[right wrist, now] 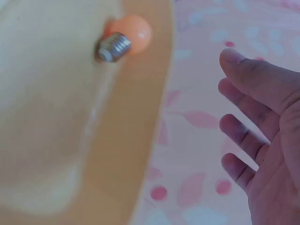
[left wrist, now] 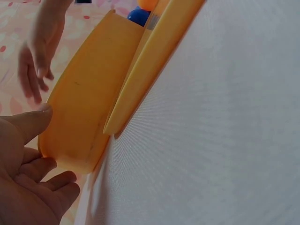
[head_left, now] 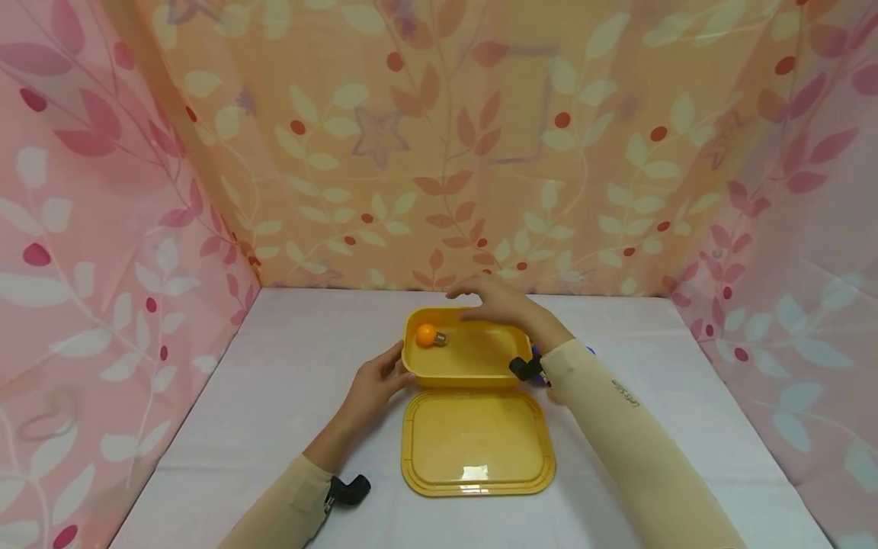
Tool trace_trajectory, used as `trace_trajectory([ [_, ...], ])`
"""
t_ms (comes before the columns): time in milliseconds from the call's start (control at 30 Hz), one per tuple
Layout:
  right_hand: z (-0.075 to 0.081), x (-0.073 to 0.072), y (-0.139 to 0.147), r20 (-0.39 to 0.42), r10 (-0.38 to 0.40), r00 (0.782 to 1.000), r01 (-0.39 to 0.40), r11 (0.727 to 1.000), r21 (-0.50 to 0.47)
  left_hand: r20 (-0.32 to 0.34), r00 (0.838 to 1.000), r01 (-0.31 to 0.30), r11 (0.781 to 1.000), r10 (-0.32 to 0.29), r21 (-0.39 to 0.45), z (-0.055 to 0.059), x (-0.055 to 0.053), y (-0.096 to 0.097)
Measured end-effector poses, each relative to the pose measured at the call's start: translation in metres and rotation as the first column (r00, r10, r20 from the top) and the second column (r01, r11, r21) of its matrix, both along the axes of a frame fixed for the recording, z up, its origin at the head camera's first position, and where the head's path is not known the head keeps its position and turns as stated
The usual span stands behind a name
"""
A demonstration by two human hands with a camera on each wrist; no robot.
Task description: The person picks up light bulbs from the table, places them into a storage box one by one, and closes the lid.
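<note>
A yellow box sits open on the table. Inside, near its left end, lies an orange light bulb with a metal screw base. My left hand is at the box's left front corner; thumb and fingertips are right at the wall, the fingers loosely bent. Over the far right part of the box hovers my right hand, its fingers spread and slightly bent with nothing between them. The right wrist view shows that hand beyond the box rim, apart from the bulb.
The matching yellow lid lies flat in front of the box. Right of the box, partly hidden by the right forearm, are blue things. A blue round thing shows past the lid in the left wrist view. Patterned cloth walls surround the table.
</note>
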State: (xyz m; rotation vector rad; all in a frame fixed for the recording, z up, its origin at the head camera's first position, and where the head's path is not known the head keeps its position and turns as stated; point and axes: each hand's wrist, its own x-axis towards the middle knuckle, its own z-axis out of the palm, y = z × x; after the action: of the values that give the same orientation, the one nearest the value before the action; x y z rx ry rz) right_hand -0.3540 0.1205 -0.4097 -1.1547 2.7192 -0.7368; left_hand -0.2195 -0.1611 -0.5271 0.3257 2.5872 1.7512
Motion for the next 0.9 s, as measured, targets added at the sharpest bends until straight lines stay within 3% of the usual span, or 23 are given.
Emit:
trace_trajectory([
  [233,0.015,0.026,0.053,0.056,-0.147,0.988,0.15,0.987,-0.054,0.018,1.0,-0.006,1.0,0.006,-0.019,0.002,0.001,0.0],
  [500,0.014,0.053,0.103,0.007,-0.231,0.973,0.231,0.966,-0.115,0.008,1.0,-0.003,1.0,0.003,-0.002,-0.001,0.001,0.001],
  [667,0.003,0.067,0.128,-0.002,-0.298,0.955,0.294,0.943,-0.154,0.003,1.0,0.006,1.0,-0.006,0.006,-0.002,0.001,0.0],
  [900,-0.022,0.084,0.157,0.024,-0.404,0.914,0.402,0.9,-0.169,0.011,1.0,0.005,1.0,-0.005,0.004,-0.002,0.001,0.0],
])
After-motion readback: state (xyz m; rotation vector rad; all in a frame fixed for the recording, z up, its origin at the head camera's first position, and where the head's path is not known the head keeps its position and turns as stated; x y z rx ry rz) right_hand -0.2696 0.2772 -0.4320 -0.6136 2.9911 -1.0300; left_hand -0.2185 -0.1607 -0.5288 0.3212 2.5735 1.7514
